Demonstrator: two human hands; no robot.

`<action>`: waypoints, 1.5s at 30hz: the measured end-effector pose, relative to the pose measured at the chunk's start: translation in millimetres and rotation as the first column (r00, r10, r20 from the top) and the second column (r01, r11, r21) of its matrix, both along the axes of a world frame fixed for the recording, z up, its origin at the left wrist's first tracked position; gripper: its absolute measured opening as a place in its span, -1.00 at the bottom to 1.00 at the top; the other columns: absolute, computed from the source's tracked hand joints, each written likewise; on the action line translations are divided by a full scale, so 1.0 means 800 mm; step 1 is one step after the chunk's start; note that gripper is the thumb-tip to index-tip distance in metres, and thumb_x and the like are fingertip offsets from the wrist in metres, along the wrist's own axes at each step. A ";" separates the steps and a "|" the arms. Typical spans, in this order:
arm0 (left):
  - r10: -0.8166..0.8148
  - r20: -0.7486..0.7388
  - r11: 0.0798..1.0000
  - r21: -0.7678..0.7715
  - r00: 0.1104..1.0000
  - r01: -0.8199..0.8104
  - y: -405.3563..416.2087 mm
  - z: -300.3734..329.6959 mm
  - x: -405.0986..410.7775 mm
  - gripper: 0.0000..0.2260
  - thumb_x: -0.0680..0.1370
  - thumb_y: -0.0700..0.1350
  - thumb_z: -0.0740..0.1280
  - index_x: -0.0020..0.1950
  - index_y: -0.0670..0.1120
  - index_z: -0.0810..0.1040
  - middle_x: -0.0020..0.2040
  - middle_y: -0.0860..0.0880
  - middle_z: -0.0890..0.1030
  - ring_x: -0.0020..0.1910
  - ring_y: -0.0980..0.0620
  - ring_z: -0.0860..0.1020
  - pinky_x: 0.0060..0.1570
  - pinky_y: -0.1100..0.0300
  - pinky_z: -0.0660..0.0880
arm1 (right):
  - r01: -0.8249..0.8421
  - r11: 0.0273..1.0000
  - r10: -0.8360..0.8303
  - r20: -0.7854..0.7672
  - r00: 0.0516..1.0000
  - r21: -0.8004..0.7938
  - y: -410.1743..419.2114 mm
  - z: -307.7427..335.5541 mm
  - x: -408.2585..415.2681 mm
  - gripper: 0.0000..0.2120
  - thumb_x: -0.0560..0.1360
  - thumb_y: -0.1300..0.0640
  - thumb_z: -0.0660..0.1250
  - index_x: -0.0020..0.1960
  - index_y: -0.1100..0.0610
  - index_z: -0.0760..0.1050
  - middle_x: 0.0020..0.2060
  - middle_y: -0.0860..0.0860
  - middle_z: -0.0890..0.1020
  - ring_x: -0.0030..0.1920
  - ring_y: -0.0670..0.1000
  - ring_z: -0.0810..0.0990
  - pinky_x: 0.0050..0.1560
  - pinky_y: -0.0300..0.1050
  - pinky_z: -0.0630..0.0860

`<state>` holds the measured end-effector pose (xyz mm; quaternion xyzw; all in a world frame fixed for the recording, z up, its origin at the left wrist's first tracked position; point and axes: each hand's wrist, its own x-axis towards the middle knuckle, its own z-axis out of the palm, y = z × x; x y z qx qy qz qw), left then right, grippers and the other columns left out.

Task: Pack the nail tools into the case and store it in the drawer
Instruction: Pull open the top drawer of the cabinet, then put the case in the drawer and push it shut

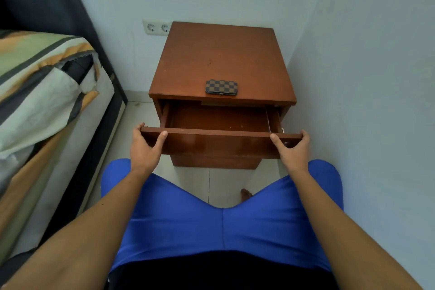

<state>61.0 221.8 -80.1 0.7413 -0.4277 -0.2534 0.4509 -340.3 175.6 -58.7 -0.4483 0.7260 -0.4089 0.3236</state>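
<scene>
A brown checkered nail-tool case [221, 87] lies closed near the front edge of the wooden nightstand top [219, 54]. Below it the drawer [219, 142] stands pulled out, and the visible part of its inside looks empty. My left hand [146, 146] grips the left end of the drawer front, thumb on the top edge. At the right end, my right hand [292, 148] holds the drawer front the same way. No loose nail tools show anywhere.
A bed with a striped cover [42, 92] runs along the left. Pale walls close in behind and to the right of the nightstand. A double wall socket [156, 28] sits behind its left corner. My knees in blue shorts [221, 219] are below the drawer, above a tiled floor.
</scene>
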 end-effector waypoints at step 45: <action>-0.557 0.374 0.828 0.184 0.741 0.529 -0.226 0.101 -0.072 -0.44 0.65 0.08 0.40 0.61 -0.02 0.36 0.64 -0.03 0.33 0.66 -0.08 0.19 0.60 -0.08 0.15 | -0.704 0.707 0.640 -0.485 0.596 0.068 -0.238 0.064 0.114 -0.33 0.52 -0.20 0.47 0.53 0.03 0.41 0.38 -0.01 0.43 0.42 0.08 0.31 0.46 0.15 0.39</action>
